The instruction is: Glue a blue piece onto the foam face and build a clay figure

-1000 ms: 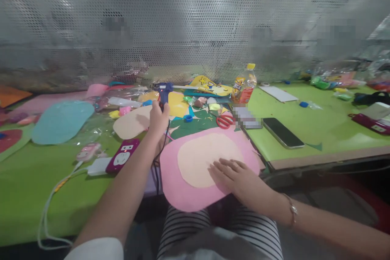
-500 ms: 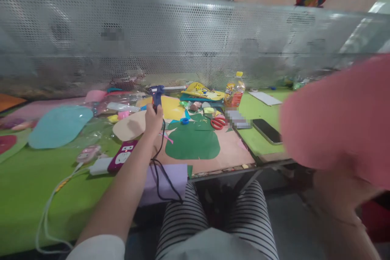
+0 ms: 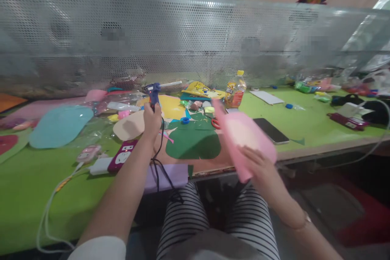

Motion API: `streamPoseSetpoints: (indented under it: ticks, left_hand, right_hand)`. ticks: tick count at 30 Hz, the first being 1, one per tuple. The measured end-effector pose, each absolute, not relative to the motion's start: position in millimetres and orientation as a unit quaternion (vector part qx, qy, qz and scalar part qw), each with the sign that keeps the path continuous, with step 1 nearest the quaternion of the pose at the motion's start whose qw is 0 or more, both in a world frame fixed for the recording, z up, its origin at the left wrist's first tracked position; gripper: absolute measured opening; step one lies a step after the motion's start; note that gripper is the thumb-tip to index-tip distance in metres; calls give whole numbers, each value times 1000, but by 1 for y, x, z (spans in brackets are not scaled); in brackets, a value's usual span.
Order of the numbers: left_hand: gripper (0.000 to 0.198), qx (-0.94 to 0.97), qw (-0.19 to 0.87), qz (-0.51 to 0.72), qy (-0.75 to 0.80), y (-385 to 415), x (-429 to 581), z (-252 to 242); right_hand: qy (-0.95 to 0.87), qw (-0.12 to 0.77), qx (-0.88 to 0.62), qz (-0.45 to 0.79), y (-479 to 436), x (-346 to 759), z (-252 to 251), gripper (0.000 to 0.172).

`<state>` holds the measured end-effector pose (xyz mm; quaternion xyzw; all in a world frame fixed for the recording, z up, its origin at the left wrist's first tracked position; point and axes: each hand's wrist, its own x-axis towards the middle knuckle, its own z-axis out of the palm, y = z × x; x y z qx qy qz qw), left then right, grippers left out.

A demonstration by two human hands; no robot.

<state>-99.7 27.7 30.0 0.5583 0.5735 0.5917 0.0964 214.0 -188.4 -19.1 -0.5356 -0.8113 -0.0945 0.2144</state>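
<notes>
My left hand [image 3: 152, 118] is wrapped round the handle of a blue glue gun [image 3: 153, 92], which points up with a pale glue stick [image 3: 170, 84] out of its back. Its black cord [image 3: 155, 156] hangs down over the table edge. My right hand [image 3: 258, 166] grips a pink foam sheet [image 3: 262, 130] with a paler patch on it, held tilted above the table's front edge; the sheet is blurred by motion. Under and left of it lies a dark green rounded sheet [image 3: 193, 143]. The sheet partly covers red-handled scissors [image 3: 215, 123].
A drink bottle [image 3: 236, 91] stands at the back beside a yellow decorated piece [image 3: 202, 90]. A phone [image 3: 271, 131] lies to the right. On the left are a light blue sheet [image 3: 62, 126], a purple power bank [image 3: 122, 157] and a white cable [image 3: 45, 215]. A perforated metal screen [image 3: 183, 36] rises behind.
My right hand has brought the pink foam sheet from close by on the right, leftward and down to the table's front edge. The left hand and glue gun have barely moved.
</notes>
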Motion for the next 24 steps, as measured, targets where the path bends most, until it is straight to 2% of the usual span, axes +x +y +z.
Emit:
streamPoseSetpoints:
  ticks: [2,3,11,17,24]
  left_hand:
    - [18,553,96,581,589,27,-100,30]
    - [18,552,96,572,599,27,-100,30]
    - [21,606,89,476,632,23,-92,27]
    - [25,677,89,392,617,12,-75,24]
    - [31,697,84,349,621,7,-65,18]
  right_hand:
    - [-833,177,-519,-77,-175,194,-27,58]
    - [-838,151,-520,-68,-171,184,-29,60]
    - [-829,88,-550,-48,-174,144,-17,55]
    - [-839,95,-535,-25,-166,144,-13,56]
    - [-854,99,-504,83,-146,154,-8,61]
